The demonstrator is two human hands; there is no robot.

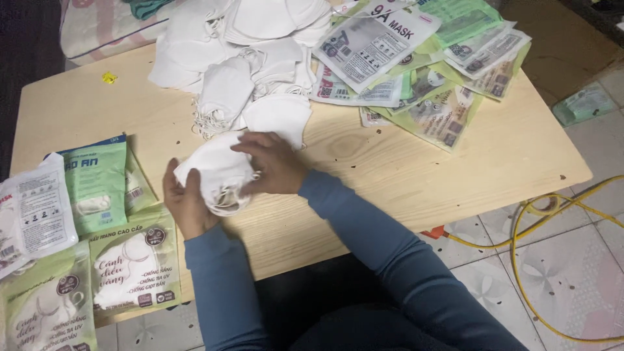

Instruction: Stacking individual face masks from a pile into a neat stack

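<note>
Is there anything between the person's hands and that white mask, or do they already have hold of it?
Nothing visible stands between them. The left hand cups the folded white mask from below and the right hand presses on it from the other side. The pile of white masks lies apart, farther up the table.

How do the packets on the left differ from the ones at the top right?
The left packets lie side by side, and white masks show inside the lower green ones. The top-right packets overlap in a loose heap and look flat. Both are green and white pouches on the wooden table.
</note>
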